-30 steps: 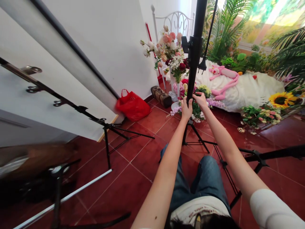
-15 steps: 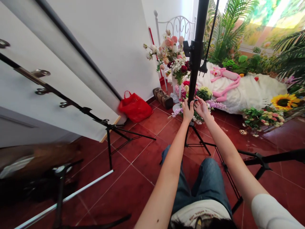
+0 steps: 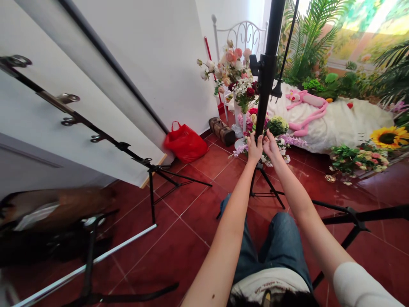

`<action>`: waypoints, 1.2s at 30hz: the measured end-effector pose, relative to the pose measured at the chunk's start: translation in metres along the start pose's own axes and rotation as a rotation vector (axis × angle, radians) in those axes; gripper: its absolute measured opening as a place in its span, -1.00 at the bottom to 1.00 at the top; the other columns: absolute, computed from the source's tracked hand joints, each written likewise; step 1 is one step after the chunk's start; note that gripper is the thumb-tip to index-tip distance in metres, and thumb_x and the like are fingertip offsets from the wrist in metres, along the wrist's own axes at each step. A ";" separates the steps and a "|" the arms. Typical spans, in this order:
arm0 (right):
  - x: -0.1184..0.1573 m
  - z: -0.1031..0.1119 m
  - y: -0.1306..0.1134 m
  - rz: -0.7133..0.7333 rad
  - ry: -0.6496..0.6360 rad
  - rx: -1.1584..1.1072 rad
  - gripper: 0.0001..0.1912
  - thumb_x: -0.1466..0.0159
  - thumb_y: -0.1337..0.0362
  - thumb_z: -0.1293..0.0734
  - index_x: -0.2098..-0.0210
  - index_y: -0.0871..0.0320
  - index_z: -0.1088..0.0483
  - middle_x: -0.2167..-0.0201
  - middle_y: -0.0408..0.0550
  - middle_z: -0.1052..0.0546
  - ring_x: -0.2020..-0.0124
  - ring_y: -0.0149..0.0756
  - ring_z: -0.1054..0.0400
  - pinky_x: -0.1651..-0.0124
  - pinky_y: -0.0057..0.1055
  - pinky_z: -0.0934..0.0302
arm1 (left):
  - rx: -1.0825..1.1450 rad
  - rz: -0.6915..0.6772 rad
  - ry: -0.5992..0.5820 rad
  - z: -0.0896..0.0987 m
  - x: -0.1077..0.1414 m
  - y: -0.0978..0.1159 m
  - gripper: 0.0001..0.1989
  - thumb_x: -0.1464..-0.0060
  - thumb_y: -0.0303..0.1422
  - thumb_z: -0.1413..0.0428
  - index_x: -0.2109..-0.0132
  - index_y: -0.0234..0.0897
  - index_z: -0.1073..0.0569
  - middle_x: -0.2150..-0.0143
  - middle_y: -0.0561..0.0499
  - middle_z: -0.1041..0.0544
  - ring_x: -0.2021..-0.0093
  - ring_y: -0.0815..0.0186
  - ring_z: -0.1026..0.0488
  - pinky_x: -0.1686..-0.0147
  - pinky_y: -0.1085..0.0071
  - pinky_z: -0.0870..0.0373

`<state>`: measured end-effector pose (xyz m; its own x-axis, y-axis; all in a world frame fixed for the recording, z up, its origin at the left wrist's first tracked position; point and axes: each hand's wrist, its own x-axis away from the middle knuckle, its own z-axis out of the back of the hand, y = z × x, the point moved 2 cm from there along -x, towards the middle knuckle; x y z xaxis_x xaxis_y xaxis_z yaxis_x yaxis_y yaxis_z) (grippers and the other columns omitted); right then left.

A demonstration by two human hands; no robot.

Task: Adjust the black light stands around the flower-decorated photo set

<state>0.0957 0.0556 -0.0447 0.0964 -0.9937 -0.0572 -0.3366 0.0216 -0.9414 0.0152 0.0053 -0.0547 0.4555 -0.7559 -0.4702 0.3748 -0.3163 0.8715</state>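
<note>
A black light stand [image 3: 262, 102] rises upright in front of me on spread tripod legs [image 3: 270, 185]. Around its lower pole my left hand [image 3: 254, 149] is wrapped, thumb and fingers on either side. My right hand [image 3: 270, 146] is closed at the pole's right side, its fingers curled where a small dark knob shows half a second earlier; now the fingers hide that knob. Above the hands sits a collar with a black clamp knob [image 3: 255, 65]. A black power plug [image 3: 276, 89] dangles on its cord beside the pole.
Left are another tripod stand [image 3: 152, 170] and a clamp-studded crossbar [image 3: 79, 117]. A red bag [image 3: 185, 143] rests by the wall. Flowers [image 3: 236, 64], a pink plush toy [image 3: 308, 104] on white cloth [image 3: 345, 123] and a sunflower [image 3: 388, 137] lie beyond. Black legs [image 3: 354, 219] cross at right.
The whole view has shifted slightly to the right. My right hand's fingers have curled in closer around the knob at the pole. My left hand keeps its hold.
</note>
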 end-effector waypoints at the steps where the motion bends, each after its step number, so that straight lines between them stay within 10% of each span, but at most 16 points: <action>1: -0.002 0.000 -0.002 -0.020 0.051 -0.022 -0.48 -0.08 -0.27 -0.38 0.38 0.05 -0.30 0.45 -0.18 -0.49 0.36 -0.35 -0.44 0.27 -0.37 -0.44 | 0.001 -0.004 0.000 0.000 0.000 -0.001 -0.40 -0.22 0.17 0.15 -0.05 -0.20 -0.40 0.07 -0.19 -0.46 -0.03 0.15 -0.43 -0.15 0.15 -0.35; 6: -0.003 0.002 -0.018 -0.101 0.233 0.006 -0.47 0.06 -0.05 -0.56 0.49 0.07 -0.17 0.61 -0.32 -0.32 0.55 -0.48 -0.29 0.44 -0.51 -0.29 | 0.009 -0.010 -0.022 0.000 0.000 0.000 -0.41 -0.23 0.16 0.15 -0.06 -0.20 -0.40 0.04 -0.19 -0.46 -0.07 0.15 -0.41 -0.18 0.16 -0.31; 13: 0.040 0.021 -0.026 -0.174 0.124 -0.025 -0.84 -0.21 0.15 -0.40 0.36 0.06 -0.37 0.45 -0.19 -0.57 0.31 -0.39 -0.54 0.15 -0.44 -0.44 | 0.009 0.039 -0.025 0.001 0.002 0.006 -0.43 -0.23 0.13 0.10 -0.09 -0.22 -0.38 0.03 -0.20 -0.45 -0.09 0.14 -0.43 -0.20 0.15 -0.31; 18: 0.112 0.085 -0.020 -0.219 0.029 -0.091 -0.80 -0.11 0.15 -0.48 0.29 0.04 -0.49 0.40 -0.11 -0.63 0.29 -0.26 -0.58 0.01 -0.30 -0.49 | -0.009 0.039 -0.035 0.001 0.004 0.007 -0.43 -0.25 0.12 0.12 -0.10 -0.24 -0.36 -0.01 -0.23 -0.45 -0.11 0.13 -0.42 -0.22 0.15 -0.29; 27: 0.233 0.231 -0.032 -0.236 0.356 -0.118 -0.48 0.22 0.12 -0.64 0.28 0.15 -0.53 0.47 -0.10 -0.63 0.37 -0.27 -0.60 0.18 -0.41 -0.54 | -0.037 0.072 -0.051 0.003 0.005 0.017 -0.52 -0.28 0.02 0.07 -0.12 -0.22 -0.36 -0.05 -0.22 -0.45 -0.18 0.14 -0.40 -0.26 0.20 -0.26; 36: 0.303 0.282 -0.048 -0.117 0.611 -0.247 -0.63 0.10 0.23 -0.54 0.29 0.13 -0.50 0.51 -0.20 -0.62 0.42 -0.39 -0.58 0.17 -0.44 -0.56 | -0.103 0.146 0.094 -0.002 0.028 0.024 -0.59 -0.34 -0.17 0.05 -0.22 -0.24 -0.31 -0.15 -0.24 -0.43 -0.26 0.14 -0.34 -0.29 0.20 -0.23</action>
<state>0.4051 -0.2153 -0.1100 -0.3786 -0.8730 0.3076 -0.5679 -0.0433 -0.8219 0.0387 -0.0222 -0.0469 0.5830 -0.7309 -0.3549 0.3775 -0.1431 0.9149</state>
